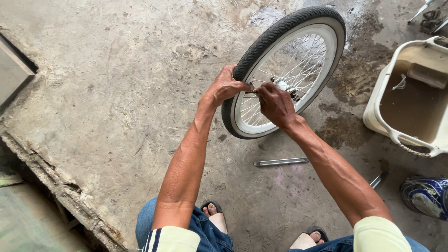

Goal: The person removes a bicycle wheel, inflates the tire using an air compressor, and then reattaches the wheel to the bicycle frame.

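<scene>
Bicycle wheel (298, 56) stands upright on the concrete floor (116, 93), upper centre of view, black tyre over a white rim with thin metal spokes and a hub at the middle. Left hand (226, 86) is closed over the tyre and rim at the wheel's 9 o'clock edge, thumb pressing inward. Right hand (276, 105) reaches in among the spokes just beside it, fingers pinched; what they pinch is too small to tell.

At 5 o'clock from the wheel, a flat metal lever (281, 162) lies on the floor, apart from both hands. A second metal tool (379, 178) shows partly behind the right forearm.

At 3 o'clock, a white plastic tub (375, 107) holds murky brown water, with a pale rag and a block-shaped item at its far end. At 4 o'clock from it, a blue-and-white rounded object (425, 196), cut by the frame edge.

Floor near the tub is wet and dark-stained.
</scene>
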